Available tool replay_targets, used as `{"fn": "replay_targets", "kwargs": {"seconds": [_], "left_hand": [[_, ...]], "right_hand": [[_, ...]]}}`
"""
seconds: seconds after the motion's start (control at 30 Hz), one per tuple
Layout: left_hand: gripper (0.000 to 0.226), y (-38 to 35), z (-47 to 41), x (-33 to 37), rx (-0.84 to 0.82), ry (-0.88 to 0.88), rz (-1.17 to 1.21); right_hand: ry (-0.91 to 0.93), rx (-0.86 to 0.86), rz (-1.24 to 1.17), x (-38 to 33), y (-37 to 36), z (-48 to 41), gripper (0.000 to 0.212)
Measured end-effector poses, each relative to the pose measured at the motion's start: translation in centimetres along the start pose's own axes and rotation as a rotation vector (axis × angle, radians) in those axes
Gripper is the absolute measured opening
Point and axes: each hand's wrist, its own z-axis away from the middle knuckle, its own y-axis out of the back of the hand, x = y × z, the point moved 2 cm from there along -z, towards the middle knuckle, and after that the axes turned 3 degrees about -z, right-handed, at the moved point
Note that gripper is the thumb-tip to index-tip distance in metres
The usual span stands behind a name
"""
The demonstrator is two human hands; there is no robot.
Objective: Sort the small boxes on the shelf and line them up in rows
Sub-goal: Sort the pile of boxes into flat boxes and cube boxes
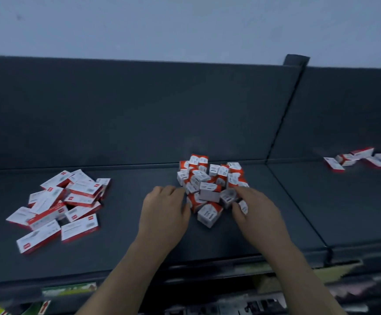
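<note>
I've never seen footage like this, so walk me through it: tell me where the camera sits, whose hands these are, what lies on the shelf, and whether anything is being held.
There is one picture, taken by a camera worn on a person's head, looking forward and down. No machine is involved: the two bare hands are that person's own. The left hand and right hand rest on either side of a heap of small red-and-white cardboard boxes on a dark grey shelf. The fingers touch the heap, but no box is clearly lifted. To the left lies a loose pile of longer flat red-and-white boxes. A few more boxes, blurred, lie on the next shelf section to the right. Nothing is lined up yet.
</note>
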Motion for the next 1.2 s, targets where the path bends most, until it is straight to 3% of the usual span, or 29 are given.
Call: {"fn": "replay_targets", "kwargs": {"seconds": [0.5,1.2], "left_hand": [[0.031,-6.6,-5.9,24.6,0.002,-0.153,0.220],[0.032,-15.2,-22.1,41.4,-0.190,-0.297,0.288]], "right_hand": [[-0.197,0.070,0.079,22.9,12.1,2.8,0.042],[-0.458,0.170,0.099,39.3,18.3,-4.2,0.039]]}}
